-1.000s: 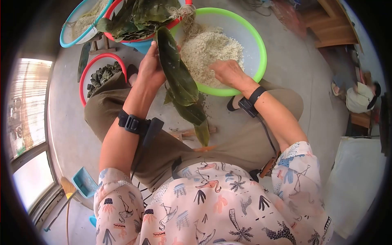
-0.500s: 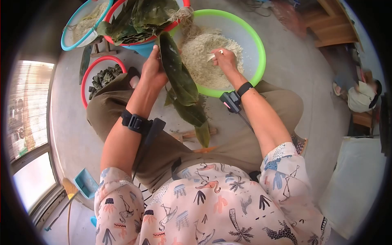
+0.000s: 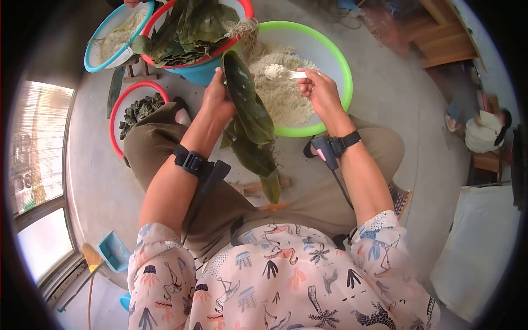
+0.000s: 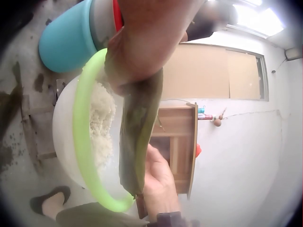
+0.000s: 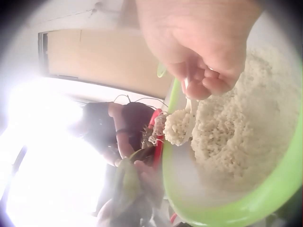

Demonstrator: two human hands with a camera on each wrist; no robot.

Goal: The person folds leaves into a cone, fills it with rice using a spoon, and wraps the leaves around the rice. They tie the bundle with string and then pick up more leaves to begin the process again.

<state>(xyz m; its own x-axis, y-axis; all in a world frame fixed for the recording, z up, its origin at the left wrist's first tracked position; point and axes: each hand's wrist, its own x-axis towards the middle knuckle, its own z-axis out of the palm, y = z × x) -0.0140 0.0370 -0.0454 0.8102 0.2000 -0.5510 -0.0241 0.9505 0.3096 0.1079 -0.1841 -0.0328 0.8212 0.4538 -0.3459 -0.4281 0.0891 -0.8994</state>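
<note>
In the head view my left hand [image 3: 218,103] grips long green bamboo leaves [image 3: 247,99] at their upper end; the top one curves into a trough, and the tips hang toward the knees. My right hand [image 3: 323,98] pinches the handle of a white spoon [image 3: 297,75]. A mound of white rice grains heaps its bowl, which is held above the loose rice [image 3: 286,107] in a green-rimmed basin [image 3: 346,77]. The right wrist view shows the loaded spoon [image 5: 189,124] close up, over the basin's near side. The leaves [image 4: 137,127] overlap the basin in the left wrist view.
Beyond the left hand a red-rimmed tub [image 3: 248,10] holds a stack of leaves, with strings over its edge. Left of it are a blue-rimmed basin [image 3: 88,52], another person's hand [image 3: 132,3] and a red-rimmed bowl [image 3: 114,124] of wrapped dumplings. Someone [image 3: 484,131] is at far right.
The right hand has come up out of the rice, bringing the spoon heaped with grains and level. The left hand with the leaves has shifted slightly right. Another hand has appeared at the top left.
</note>
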